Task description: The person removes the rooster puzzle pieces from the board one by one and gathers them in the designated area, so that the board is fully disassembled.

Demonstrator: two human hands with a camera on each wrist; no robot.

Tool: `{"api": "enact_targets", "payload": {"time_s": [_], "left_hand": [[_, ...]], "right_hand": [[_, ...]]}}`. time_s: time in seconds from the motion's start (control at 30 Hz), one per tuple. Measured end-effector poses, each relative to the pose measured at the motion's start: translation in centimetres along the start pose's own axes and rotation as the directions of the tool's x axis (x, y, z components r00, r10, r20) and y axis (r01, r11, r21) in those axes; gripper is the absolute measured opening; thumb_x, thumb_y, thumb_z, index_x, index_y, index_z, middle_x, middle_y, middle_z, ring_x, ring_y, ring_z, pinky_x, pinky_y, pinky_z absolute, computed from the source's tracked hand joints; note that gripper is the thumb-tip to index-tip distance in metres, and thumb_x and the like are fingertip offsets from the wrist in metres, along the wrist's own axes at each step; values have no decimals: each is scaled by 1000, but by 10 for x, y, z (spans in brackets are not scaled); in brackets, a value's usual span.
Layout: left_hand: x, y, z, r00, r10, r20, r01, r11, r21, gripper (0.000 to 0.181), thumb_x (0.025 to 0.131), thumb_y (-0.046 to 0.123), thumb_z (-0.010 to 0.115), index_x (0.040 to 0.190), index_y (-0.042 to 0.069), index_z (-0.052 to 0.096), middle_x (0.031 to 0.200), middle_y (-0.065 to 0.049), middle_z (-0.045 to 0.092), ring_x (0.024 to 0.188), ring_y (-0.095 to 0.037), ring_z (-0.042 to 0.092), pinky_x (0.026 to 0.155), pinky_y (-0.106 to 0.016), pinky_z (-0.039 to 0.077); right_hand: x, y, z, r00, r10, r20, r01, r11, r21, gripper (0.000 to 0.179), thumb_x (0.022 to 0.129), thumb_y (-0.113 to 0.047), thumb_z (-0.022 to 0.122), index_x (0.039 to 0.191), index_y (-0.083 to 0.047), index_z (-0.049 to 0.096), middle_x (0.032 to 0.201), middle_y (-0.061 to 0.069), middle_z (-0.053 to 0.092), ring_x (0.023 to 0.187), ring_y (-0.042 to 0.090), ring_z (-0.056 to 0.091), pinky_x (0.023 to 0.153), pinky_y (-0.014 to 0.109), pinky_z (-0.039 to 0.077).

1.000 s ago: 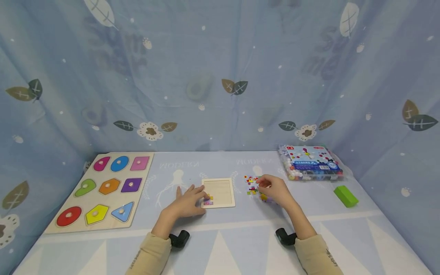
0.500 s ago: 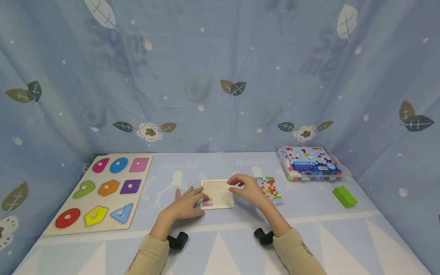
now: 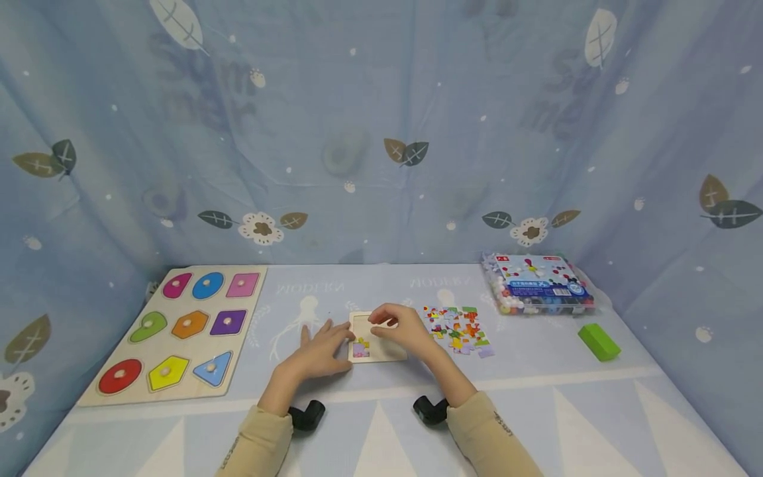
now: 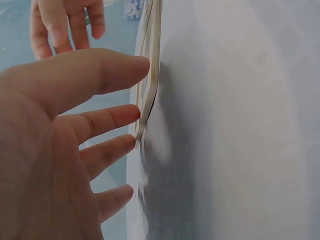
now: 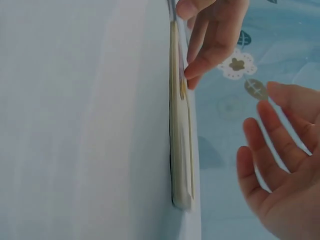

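My left hand [image 3: 322,351] rests at the left side of a small wooden puzzle tray [image 3: 387,352], fingers spread; in the left wrist view its thumb [image 4: 120,70] is at the tray's edge. Yellow and purple puzzle pieces [image 3: 361,348] lie in the tray's near left corner. Over the tray's right half hovers my right hand [image 3: 405,330], its thumb and index fingertips close together. Anything between those tips is too small or hidden to make out. To the right of the tray lie several loose, brightly coloured jigsaw pieces [image 3: 459,328].
A wooden shape board [image 3: 197,298] with knobbed pieces lies at the left. Back right stands a clear box [image 3: 539,285] of coloured beads, with a green block [image 3: 599,342] in front of it. A blue patterned curtain [image 3: 334,218] closes off the back.
My right hand has moved left from the loose pieces to above the tray, uncovering the pile. My left fingers have drawn back slightly, showing more of the corner pieces.
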State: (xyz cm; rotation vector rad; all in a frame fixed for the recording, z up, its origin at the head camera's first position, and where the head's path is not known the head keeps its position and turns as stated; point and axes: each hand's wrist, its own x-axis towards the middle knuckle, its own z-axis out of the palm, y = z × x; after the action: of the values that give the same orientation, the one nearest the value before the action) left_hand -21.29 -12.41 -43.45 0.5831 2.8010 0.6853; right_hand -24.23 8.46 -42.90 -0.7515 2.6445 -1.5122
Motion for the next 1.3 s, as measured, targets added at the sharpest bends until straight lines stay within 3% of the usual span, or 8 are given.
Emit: {"api": "enact_targets", "payload": {"time_s": [0.3,0.5,0.67,0.8,1.1,1.3], "left_hand": [[1,-1,0,1000,2,6,-2,1000,0,43,80,26,68,119,14,56,144,-10,39,137,-40,18,100,-69,-4],[3,0,1,1000,12,2,-12,1000,-5,43,80,26,68,119,13,56,144,-10,39,137,-40,19,100,-69,-4],[3,-1,1,1000,4,3,-4,1000,2,44,80,27,68,120,13,55,144,-11,39,137,-39,20,100,-69,-4],[1,-2,1,1000,-12,5,12,1000,6,50,79,28,68,124,10,54,143,-10,40,137,-38,20,101,-68,-5],[-1,0,1,1000,-8,10,8,1000,-9,62,79,27,68,132,3,47,137,-11,48,137,-40,20,100,-69,-5],[-1,1,1,1000,-17,17,17,1000,-9,65,79,27,68,135,3,44,133,-8,52,137,-39,20,101,-68,-5]], "right_hand": [[-1,11,14,989,42,145,-29,996,-87,13,81,-11,70,94,-10,68,93,0,66,88,14,61,76,26,49],[-2,16,17,983,57,175,-29,987,-160,22,79,-15,73,101,-12,68,92,-1,63,81,10,55,73,27,45],[-2,17,18,976,74,203,-15,960,-279,44,78,-25,74,118,-13,63,97,-1,56,80,10,48,68,26,40],[-3,14,21,965,109,238,-17,933,-359,50,77,-34,74,122,-14,61,99,-2,51,83,10,46,70,25,39],[-3,14,23,967,105,232,-19,938,-346,40,75,-33,76,110,-17,65,100,-3,52,91,12,51,80,30,43],[-1,16,24,970,90,224,-24,959,-282,39,72,-26,79,105,-19,60,99,-1,53,92,15,52,80,33,43]]}}
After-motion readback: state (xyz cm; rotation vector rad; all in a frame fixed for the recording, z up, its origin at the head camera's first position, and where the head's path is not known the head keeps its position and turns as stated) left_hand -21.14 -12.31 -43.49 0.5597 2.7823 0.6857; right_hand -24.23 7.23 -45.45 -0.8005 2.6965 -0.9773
